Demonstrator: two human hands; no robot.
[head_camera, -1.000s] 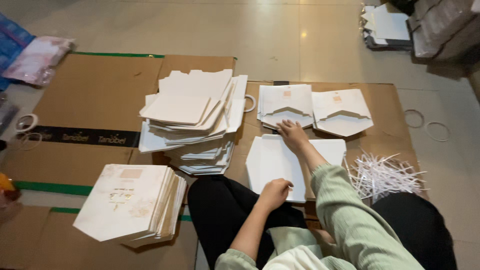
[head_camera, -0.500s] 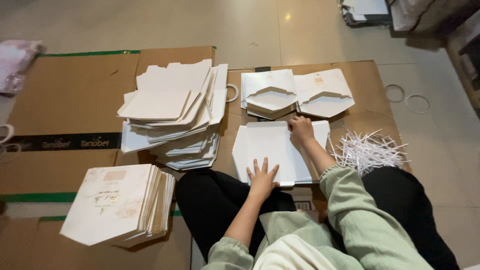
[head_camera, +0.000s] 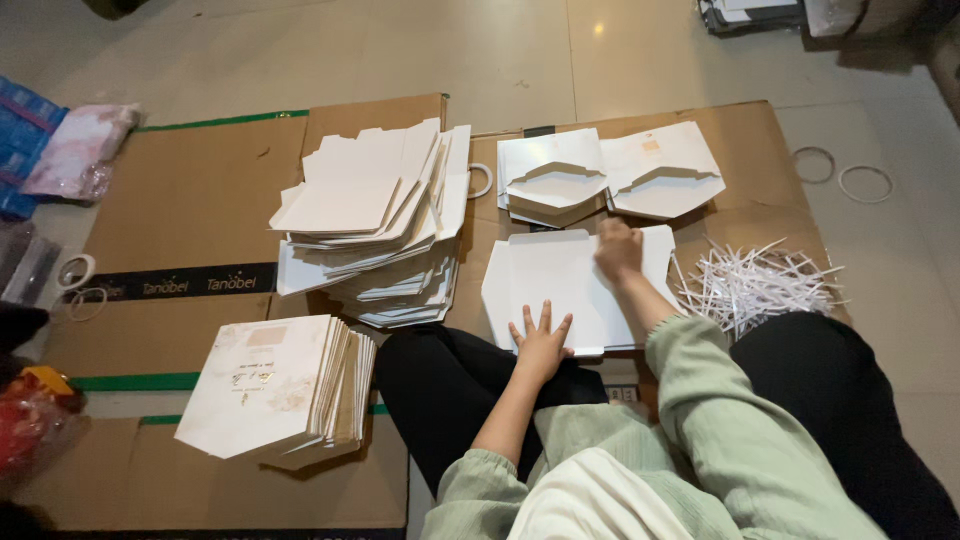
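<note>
A flat white paper blank (head_camera: 555, 285) lies on brown cardboard in front of my knees. My left hand (head_camera: 541, 342) presses flat on its near edge, fingers spread. My right hand (head_camera: 619, 250) rests on its far right part, fingers curled down onto the paper; whether it pinches anything I cannot tell. Just beyond the blank lie two small heaps of folded white pieces (head_camera: 552, 187), (head_camera: 662, 182).
A tall messy stack of white blanks (head_camera: 375, 225) stands left of the blank. A fanned stack of finished white bags (head_camera: 275, 388) lies at near left. A heap of thin white paper strips (head_camera: 752, 282) sits at right. Tape rolls (head_camera: 76, 270) and rings (head_camera: 865, 183) lie on the floor.
My left hand has spread flat on the blank's near edge. My right hand has slid slightly along the far part of the blank. The view has shifted a little.
</note>
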